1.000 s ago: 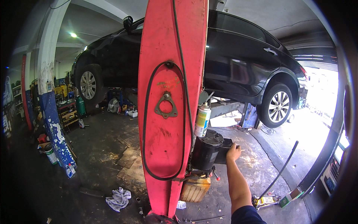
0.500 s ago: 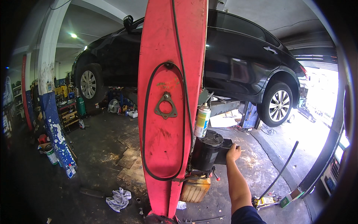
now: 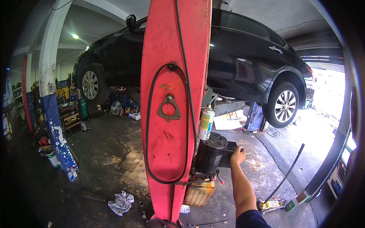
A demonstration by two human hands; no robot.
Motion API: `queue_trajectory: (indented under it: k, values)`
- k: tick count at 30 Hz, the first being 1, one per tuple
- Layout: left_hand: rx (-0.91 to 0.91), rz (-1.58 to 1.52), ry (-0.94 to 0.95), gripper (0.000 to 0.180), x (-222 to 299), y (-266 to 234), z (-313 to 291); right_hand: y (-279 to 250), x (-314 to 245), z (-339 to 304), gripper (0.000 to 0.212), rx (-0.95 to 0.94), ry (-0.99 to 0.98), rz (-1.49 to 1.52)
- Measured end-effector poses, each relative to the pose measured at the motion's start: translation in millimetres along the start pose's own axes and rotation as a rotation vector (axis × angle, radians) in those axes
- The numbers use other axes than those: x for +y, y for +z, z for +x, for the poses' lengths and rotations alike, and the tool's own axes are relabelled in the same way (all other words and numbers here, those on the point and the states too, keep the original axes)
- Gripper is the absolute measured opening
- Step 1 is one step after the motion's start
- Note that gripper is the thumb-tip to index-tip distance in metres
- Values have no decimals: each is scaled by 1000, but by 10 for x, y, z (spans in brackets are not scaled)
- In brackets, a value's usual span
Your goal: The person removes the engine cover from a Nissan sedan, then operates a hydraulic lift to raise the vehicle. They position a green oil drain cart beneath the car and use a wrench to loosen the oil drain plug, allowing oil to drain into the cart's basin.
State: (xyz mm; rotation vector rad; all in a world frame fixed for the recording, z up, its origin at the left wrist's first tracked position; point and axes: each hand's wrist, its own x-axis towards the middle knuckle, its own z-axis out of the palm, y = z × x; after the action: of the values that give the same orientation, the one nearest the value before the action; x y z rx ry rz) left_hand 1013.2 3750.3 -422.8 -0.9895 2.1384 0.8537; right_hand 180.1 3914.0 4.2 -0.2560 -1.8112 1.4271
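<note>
My right hand [image 3: 238, 155] reaches up from the lower right, its fingers curled closed against the outer side of a black box [image 3: 227, 155]. Part of the fingers is hidden, so what they press there cannot be made out. The box sits right beside a lidded black bucket [image 3: 209, 156], next to a red lift post [image 3: 167, 148]. Above the bucket stands a spray can [image 3: 206, 122] with a white, green and yellow label. A black car [image 3: 243, 60] is raised off the floor behind the post. My left hand is not in view.
A black belt [image 3: 147, 125] and a metal flange [image 3: 169, 110] hang on the post. Below the bucket is a yellowish jerrycan [image 3: 199, 192]. A floor jack [image 3: 270, 205] with a long handle stands at right. A crumpled rag [image 3: 121, 203] lies on the floor.
The black car sits very slightly higher against the red post. My right hand and the things around it have stayed in place.
</note>
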Motion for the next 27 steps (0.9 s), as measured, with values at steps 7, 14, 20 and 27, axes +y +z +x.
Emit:
queue_trajectory:
  k: [7, 14, 20, 27]
  values:
    - [58, -149, -28, 44, 27, -49, 74, 63, 88, 43, 42, -7, 24, 1]
    - [79, -242, -71, 42, 56, 34, 45, 97, 158, 90, 44, -3, -12, -51]
    - [90, -299, -108, 41, 73, 188, -45, 106, 170, 76, 46, -14, -8, 30]
    - [85, -324, -119, 40, 92, 288, -52, 76, 138, 87, 48, -28, -13, -23]
